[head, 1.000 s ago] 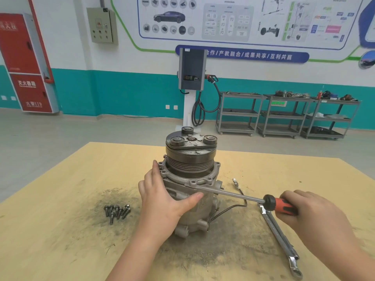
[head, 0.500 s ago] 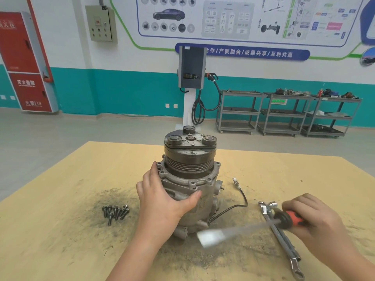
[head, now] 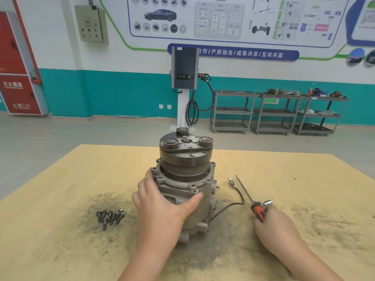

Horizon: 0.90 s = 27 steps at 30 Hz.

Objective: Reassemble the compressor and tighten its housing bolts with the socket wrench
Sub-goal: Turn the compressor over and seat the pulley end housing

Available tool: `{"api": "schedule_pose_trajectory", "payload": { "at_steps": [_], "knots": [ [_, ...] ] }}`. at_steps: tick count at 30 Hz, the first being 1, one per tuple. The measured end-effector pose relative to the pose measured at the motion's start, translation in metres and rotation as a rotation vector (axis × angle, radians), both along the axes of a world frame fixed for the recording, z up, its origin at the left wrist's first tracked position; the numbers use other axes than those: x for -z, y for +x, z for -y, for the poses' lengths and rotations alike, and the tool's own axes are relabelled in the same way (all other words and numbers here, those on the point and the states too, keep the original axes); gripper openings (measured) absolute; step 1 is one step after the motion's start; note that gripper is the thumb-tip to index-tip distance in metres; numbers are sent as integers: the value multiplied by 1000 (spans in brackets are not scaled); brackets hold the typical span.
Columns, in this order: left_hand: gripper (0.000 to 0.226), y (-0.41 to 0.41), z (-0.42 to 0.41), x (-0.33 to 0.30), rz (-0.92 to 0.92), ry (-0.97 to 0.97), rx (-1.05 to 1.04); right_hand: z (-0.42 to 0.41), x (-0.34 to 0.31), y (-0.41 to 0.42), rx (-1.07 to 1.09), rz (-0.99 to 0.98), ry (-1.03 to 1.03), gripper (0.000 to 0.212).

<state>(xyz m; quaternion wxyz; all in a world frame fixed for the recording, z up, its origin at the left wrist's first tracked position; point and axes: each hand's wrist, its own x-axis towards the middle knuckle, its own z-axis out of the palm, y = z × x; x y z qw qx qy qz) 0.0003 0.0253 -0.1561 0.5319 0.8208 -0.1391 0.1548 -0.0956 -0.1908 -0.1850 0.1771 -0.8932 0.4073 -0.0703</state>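
1. Hands first: my left hand (head: 162,201) wraps the near side of the compressor (head: 185,179), fingers round its left flank and thumb pressed across the housing front.
2. My right hand (head: 278,226) curls round the red-and-black handle of a screwdriver (head: 250,199), whose shaft points away from me, low over the table (head: 60,199).
3. A socket wrench (head: 267,203) head peeks out just beside my right knuckles.
4. Six bolts (head: 110,217) lie clustered on a dark smudge, left of the compressor and apart from it.
5. Upright at the table's middle stands the compressor, pulley on top, its black wire (head: 229,205) trailing right.
6. Grey shelving carts (head: 278,112) line the far teal wall.
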Motion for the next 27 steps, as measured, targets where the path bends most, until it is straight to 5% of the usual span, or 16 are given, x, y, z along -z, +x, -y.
{"api": "schedule_pose_trajectory", "payload": {
  "at_steps": [4, 5, 7, 9, 12, 15, 18, 23, 27],
  "knots": [
    [116, -1, -5, -1, 33, -73, 25, -11, -6, 18, 98, -150, -95, 41],
    [107, 2, -8, -1, 34, -109, 55, -17, -16, 19, 109, -79, -106, 42],
    [99, 12, -18, -2, 17, -149, 128, -30, -36, 21, 5, 371, -12, 49],
    [115, 23, -27, 0, -17, -136, 202, -54, -64, 25, -220, 833, 251, 68],
    [134, 30, -32, -1, -96, -124, 335, -96, -90, 41, -435, 892, 463, 113],
    [87, 32, -28, 1, -104, -219, 502, -121, -96, 58, -473, 893, 430, 133],
    [69, 32, -25, 2, -101, -298, 522, -123, -97, 68, -441, 913, 331, 139],
    [103, 33, -23, 5, -114, -356, 490, -118, -97, 77, -431, 925, 265, 135],
    [115, 27, -20, 6, -168, -441, 546, -109, -93, 79, -476, 948, 276, 111]
  ]
}}
